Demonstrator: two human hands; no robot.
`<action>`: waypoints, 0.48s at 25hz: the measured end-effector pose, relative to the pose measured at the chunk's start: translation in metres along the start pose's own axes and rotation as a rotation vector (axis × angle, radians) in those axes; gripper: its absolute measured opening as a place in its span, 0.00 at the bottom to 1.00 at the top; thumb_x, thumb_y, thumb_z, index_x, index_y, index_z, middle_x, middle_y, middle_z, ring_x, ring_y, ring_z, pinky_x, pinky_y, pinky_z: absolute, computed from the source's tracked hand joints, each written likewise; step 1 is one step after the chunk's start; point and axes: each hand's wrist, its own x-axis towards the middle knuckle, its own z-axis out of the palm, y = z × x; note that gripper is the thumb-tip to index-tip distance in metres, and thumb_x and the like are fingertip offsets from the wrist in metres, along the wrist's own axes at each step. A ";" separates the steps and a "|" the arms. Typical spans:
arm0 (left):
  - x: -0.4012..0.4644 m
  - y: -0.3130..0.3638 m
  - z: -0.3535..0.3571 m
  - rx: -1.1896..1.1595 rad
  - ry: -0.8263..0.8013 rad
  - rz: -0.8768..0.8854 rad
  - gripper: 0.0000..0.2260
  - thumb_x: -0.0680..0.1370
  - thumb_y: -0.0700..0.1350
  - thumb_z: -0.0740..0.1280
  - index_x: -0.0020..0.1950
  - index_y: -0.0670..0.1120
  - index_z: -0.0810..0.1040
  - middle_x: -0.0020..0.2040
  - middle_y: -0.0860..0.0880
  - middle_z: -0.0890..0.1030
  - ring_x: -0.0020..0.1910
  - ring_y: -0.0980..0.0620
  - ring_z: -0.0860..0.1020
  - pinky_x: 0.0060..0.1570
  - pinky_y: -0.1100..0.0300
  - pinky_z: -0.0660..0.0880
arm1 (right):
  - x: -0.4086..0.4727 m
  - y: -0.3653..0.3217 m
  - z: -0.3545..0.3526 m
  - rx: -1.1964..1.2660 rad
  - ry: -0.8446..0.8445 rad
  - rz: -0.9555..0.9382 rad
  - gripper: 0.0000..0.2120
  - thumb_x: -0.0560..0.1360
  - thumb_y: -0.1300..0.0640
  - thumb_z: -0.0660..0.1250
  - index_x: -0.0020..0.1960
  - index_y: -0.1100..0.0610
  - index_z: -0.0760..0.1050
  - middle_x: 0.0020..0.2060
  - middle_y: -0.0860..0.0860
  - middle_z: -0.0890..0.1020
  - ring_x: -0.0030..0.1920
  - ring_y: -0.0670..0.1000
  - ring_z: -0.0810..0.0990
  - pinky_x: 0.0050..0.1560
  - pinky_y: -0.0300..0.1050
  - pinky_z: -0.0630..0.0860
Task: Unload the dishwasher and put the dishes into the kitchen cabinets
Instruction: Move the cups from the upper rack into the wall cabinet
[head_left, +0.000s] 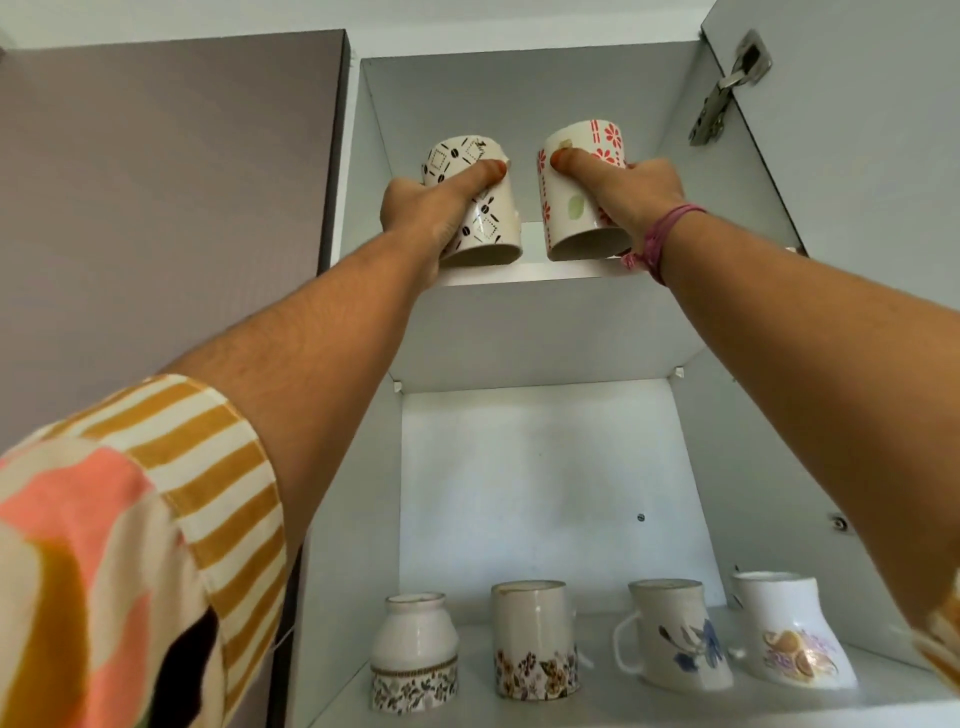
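Hands grip two patterned mugs (475, 208) (582, 192) at upper shelf (524, 273); no legible writing.

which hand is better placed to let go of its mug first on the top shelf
Left, probably. The left hand holds the black-patterned mug whose rim already seems to sit on the upper shelf. The right hand grips the red-flowered mug, which looks similarly low, so the margin is slim.

metal door hinge (727, 88) at upper right, closed brown cabinet front (171, 208) at left
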 end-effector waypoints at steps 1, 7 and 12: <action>0.006 -0.007 0.001 0.019 -0.005 -0.007 0.28 0.62 0.54 0.79 0.55 0.44 0.74 0.44 0.47 0.85 0.35 0.52 0.85 0.34 0.57 0.82 | 0.005 0.005 0.001 -0.030 0.004 -0.003 0.30 0.65 0.36 0.72 0.59 0.53 0.72 0.47 0.48 0.82 0.41 0.47 0.81 0.36 0.40 0.76; 0.032 -0.016 0.002 0.155 -0.058 -0.031 0.25 0.62 0.53 0.79 0.52 0.45 0.73 0.42 0.47 0.84 0.36 0.51 0.84 0.37 0.54 0.82 | 0.024 0.016 0.002 -0.249 -0.022 -0.007 0.29 0.67 0.35 0.70 0.57 0.53 0.70 0.42 0.48 0.79 0.37 0.46 0.79 0.31 0.40 0.71; 0.039 -0.019 0.006 0.272 -0.139 -0.081 0.21 0.63 0.52 0.79 0.48 0.46 0.76 0.38 0.48 0.83 0.27 0.54 0.82 0.28 0.60 0.79 | 0.028 0.018 0.007 -0.406 -0.044 -0.018 0.27 0.68 0.34 0.69 0.54 0.54 0.69 0.37 0.47 0.74 0.33 0.45 0.74 0.29 0.39 0.66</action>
